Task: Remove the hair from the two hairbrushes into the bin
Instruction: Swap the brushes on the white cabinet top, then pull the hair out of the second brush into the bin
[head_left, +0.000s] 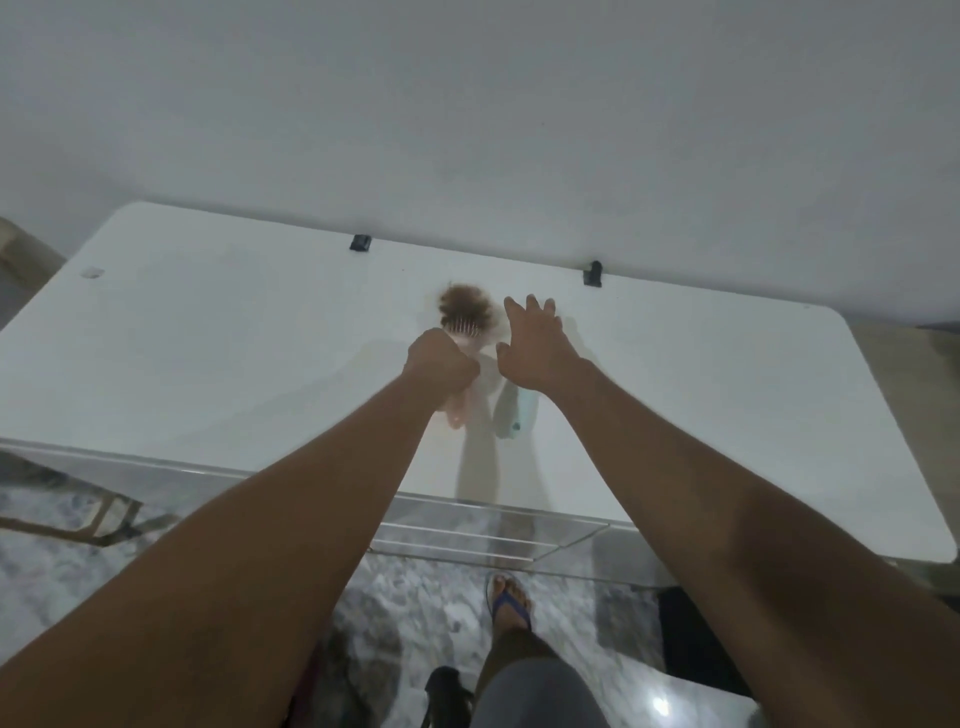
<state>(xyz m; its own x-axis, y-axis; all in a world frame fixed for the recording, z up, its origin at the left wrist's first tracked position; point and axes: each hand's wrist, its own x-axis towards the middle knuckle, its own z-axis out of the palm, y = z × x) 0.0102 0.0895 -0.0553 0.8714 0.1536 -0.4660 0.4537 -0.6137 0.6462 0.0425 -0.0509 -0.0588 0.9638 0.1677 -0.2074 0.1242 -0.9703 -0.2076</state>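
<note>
A pink hairbrush (464, 332) with a clump of brown hair (466, 308) on its bristles is above the white chest top (208, 332). My left hand (441, 366) grips its handle, whose pink end (455, 415) pokes out below my fist. My right hand (530, 338) hovers just right of the brush head with fingers spread, holding nothing. Under my right wrist lies a light blue hairbrush (511, 418); only its handle shows. No bin is in view.
The white top has two black hinges (360, 242) (592, 273) along the wall side and a small tag (92, 272) at the far left. Below its front edge are a marbled floor, my foot in a blue sandal (509, 603) and a wooden frame (98, 519) at left.
</note>
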